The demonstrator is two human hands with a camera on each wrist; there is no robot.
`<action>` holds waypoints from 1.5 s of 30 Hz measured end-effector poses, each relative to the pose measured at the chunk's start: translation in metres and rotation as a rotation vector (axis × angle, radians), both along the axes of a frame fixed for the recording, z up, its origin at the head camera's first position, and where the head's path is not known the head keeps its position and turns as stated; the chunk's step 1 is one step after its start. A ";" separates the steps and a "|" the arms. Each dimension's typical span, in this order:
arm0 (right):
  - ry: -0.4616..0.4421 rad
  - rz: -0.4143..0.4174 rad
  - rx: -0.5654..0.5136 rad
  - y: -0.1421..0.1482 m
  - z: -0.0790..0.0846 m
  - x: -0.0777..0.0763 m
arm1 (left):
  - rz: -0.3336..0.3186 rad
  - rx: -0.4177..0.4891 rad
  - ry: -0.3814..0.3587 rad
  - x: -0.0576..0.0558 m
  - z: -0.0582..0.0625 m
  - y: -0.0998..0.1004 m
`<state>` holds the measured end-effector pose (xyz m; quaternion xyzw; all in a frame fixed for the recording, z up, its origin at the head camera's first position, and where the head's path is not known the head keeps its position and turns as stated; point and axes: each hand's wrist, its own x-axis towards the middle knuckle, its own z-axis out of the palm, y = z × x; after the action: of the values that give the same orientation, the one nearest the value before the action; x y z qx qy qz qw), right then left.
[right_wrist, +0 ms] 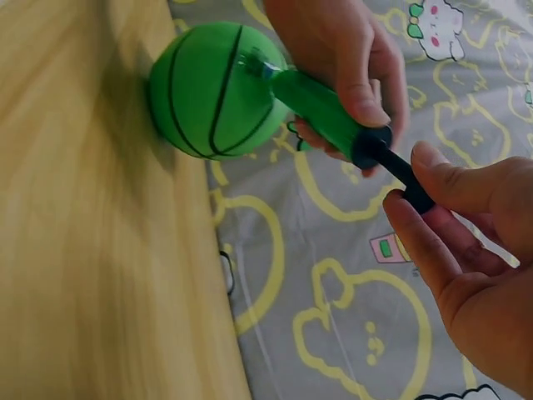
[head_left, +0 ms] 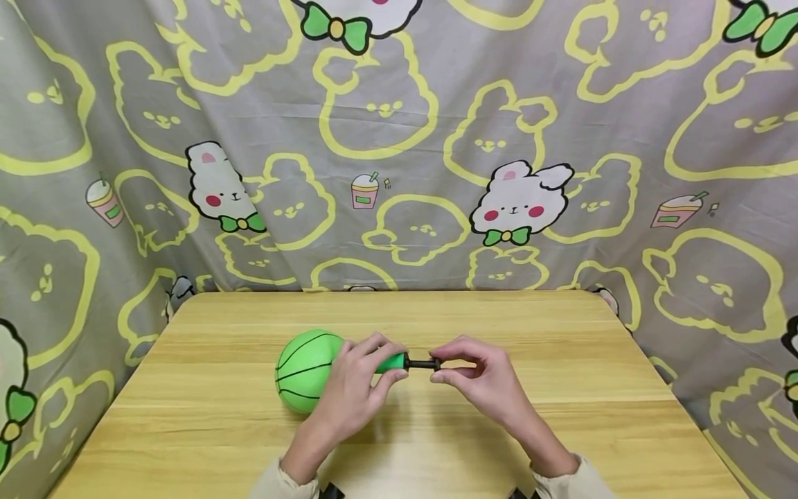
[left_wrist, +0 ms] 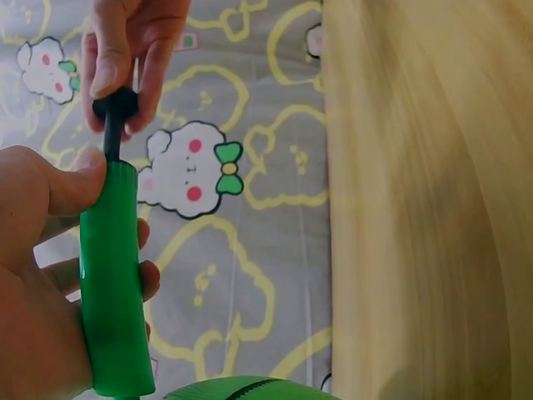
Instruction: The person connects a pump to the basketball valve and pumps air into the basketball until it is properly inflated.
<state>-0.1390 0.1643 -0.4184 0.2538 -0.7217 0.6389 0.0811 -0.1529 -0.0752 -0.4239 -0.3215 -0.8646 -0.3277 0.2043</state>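
Observation:
A green ball [head_left: 302, 374] with black seam lines sits on the table, left of centre. From its right side extends a green hand pump [left_wrist: 112, 275], whose far end meets the ball in the right wrist view. My left hand [head_left: 358, 378] grips the pump's green barrel, thumb near the black collar. With thumb and fingertips, my right hand [head_left: 483, 374] pinches the black handle [right_wrist: 418, 198] at the end of the rod. Part of the black rod [head_left: 421, 364] shows between the two hands. The left hand hides much of the barrel in the head view.
The wooden table [head_left: 530, 326] reaches back to a grey curtain [head_left: 399, 229] printed with yellow outlines and white rabbits. More curtain hangs along both sides. Light sleeves [head_left: 576, 478] show at the front edge of the head view.

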 end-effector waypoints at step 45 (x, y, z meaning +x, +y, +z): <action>-0.053 0.050 0.079 0.046 0.032 0.001 | 0.010 0.054 -0.056 -0.012 -0.001 -0.018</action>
<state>-0.1383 0.2099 -0.3869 0.2579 -0.7418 0.6180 0.0358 -0.1652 -0.0930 -0.4244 -0.3024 -0.8625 -0.3587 0.1900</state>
